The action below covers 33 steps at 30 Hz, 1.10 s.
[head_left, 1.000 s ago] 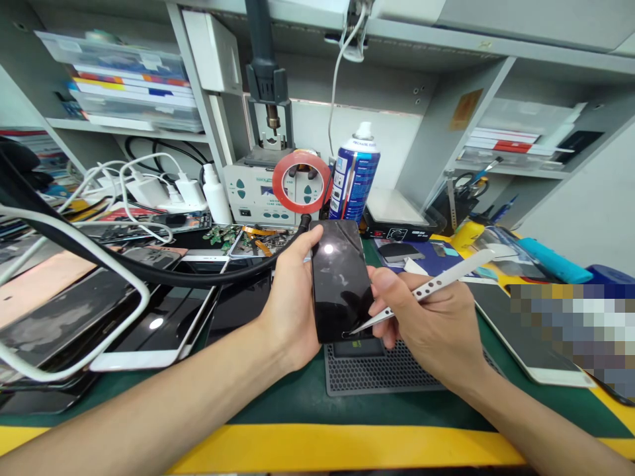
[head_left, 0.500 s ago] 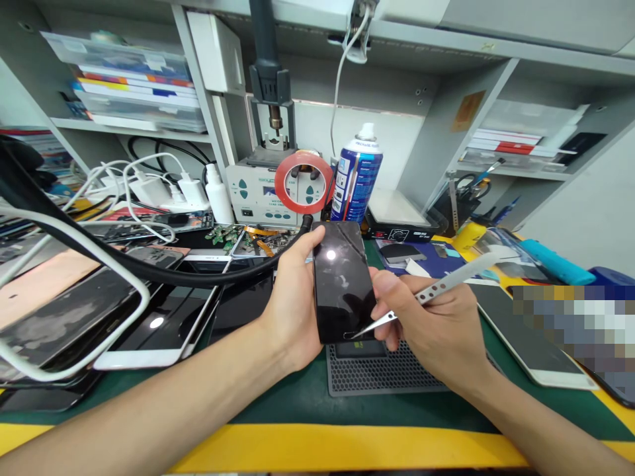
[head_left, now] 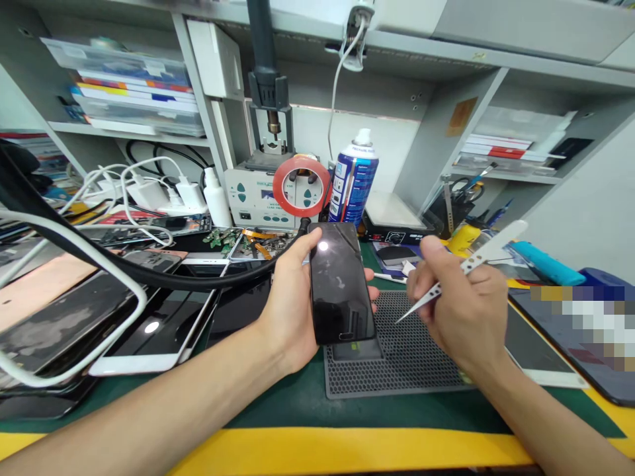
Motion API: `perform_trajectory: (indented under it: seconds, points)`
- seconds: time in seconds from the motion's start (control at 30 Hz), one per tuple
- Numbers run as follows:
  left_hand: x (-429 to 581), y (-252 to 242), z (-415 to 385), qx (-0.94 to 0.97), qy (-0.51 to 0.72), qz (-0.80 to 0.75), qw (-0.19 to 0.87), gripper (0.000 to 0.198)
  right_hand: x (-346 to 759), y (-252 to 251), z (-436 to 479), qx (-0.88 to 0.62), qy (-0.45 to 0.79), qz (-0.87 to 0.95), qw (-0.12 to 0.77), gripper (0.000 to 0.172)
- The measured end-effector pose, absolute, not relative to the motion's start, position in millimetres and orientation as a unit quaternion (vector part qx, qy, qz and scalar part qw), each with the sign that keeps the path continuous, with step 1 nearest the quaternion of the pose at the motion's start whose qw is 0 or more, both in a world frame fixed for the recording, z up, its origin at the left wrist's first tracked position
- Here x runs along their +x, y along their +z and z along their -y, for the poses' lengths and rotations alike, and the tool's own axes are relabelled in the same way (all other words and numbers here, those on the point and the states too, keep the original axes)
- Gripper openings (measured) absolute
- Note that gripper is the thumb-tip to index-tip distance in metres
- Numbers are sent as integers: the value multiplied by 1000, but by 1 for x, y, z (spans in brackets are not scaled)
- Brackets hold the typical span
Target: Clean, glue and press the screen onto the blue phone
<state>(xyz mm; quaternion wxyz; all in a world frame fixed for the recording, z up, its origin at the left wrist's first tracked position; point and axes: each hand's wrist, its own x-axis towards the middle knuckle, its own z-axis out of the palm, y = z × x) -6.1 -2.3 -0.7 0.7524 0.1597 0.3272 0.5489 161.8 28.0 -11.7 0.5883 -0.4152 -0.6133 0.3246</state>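
A black phone (head_left: 341,284) with a smudged, glossy screen lies in my left hand (head_left: 292,301), the thumb along its left edge and fingertips showing past its right edge. Its screen faces me, and a bright light reflects near the top. To the right, my right hand (head_left: 459,297) is closed around silver tweezers (head_left: 473,262) with holes along them. Their tip points down and left over the grey perforated mat (head_left: 411,350), apart from the phone. Another dark flat item (head_left: 360,350) lies on the mat, partly hidden under the phone.
White-framed phones (head_left: 149,330) and dark ones lie at the left, beneath a black hose (head_left: 198,281) and a white cable. Behind stand a blue spray can (head_left: 353,182), a red tape ring (head_left: 301,210) and a control unit (head_left: 238,192). A white tablet (head_left: 538,344) lies right.
My right hand has moved right with the tweezers, taking their tip off the lower part of the phone. My left hand still holds the phone in nearly the same place.
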Motion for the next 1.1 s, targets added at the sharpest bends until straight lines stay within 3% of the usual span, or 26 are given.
perform_trajectory:
  seconds: [0.1,0.3,0.43,0.57,0.7,0.87,1.0,1.1]
  points:
    - [-5,0,3,175,561,-349,730,54,180,-8,-54,-422,305,597,610,57]
    - [-5,3,2,175,581,-387,694,50,200,-6,-85,-629,205,657,362,53]
    - [-5,4,4,178,573,-401,693,48,207,-18,-99,-656,223,643,328,50]
    - [-5,5,7,189,570,-407,688,48,211,-27,-108,-661,268,609,347,42]
    - [-5,6,9,190,564,-412,690,46,207,-29,-107,-646,334,564,391,21]
    - [-4,6,10,192,561,-399,700,44,205,-27,-105,-601,378,504,493,36]
    - [-4,4,10,188,558,-404,700,44,208,-21,-106,-559,415,463,549,16]
    - [-3,4,11,188,554,-411,699,48,209,-15,-105,-532,446,449,562,19]
